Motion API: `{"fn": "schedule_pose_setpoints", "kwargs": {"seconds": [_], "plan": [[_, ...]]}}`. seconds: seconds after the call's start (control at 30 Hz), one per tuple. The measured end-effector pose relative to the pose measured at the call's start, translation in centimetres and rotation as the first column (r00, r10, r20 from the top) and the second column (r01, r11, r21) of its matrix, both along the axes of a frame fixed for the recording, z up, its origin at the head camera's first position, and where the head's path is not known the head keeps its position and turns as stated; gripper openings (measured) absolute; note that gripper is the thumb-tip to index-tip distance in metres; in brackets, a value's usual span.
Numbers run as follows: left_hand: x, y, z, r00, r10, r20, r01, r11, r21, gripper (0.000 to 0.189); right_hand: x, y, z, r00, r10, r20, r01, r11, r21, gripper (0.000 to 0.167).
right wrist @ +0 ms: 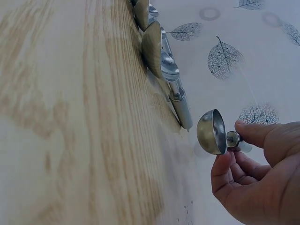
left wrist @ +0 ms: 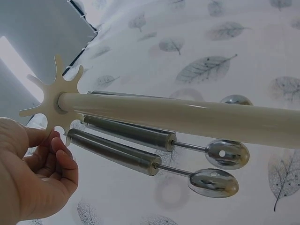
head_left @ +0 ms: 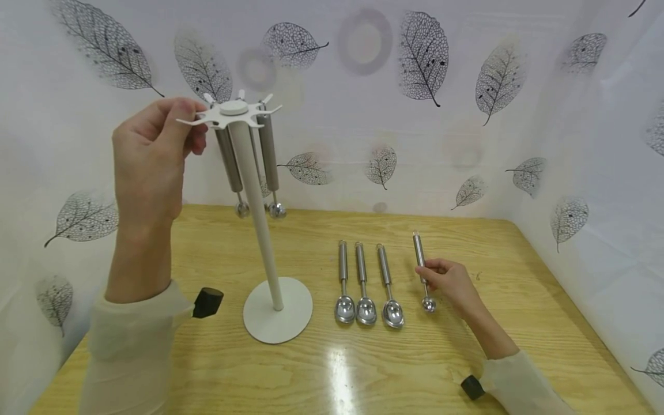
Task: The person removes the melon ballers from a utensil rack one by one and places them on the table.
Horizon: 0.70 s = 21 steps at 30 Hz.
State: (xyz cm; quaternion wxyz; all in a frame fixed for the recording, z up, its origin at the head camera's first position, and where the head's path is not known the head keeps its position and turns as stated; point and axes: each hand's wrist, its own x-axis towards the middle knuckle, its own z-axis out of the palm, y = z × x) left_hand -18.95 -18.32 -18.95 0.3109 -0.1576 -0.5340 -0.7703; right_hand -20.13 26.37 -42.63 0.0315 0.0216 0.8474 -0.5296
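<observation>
A white utensil stand with a round base (head_left: 259, 323) and a star-shaped hook top (head_left: 233, 109) stands on the table. My left hand (head_left: 150, 144) pinches one hook at the left edge of that top. Small metal scoops with grey handles hang from other hooks; one scoop (left wrist: 213, 183) shows near the pole (left wrist: 187, 110), another partly behind it. Held by its handle between thumb and fingers of my right hand (head_left: 453, 282) is a melon baller (right wrist: 213, 133), bowl end down, above the table. To its left lie three metal scoops (head_left: 392, 314) side by side.
The wooden table (head_left: 363, 369) meets a white leaf-patterned cloth (head_left: 332, 127) at the back and sides. The stand's pole rises between my left arm and the row of scoops. A black device (head_left: 208, 302) sits at my left sleeve, another (head_left: 472, 387) at my right.
</observation>
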Motion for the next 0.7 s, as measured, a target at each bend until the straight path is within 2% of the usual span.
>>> {"fn": "schedule_pose_setpoints", "kwargs": {"seconds": [0.27,0.7], "plan": [[0.0,0.0,0.0,1.000,-0.004,-0.005,0.004,1.000,0.005,0.019,-0.1,-0.1,-0.3,1.000,-0.003,0.018,0.003,1.000,0.001,0.047],[0.1,-0.1,0.0,1.000,0.003,-0.005,-0.003,1.000,-0.006,0.019,-0.3,-0.6,-1.2,0.998,-0.004,0.067,-0.001,0.997,0.071,0.045]]}}
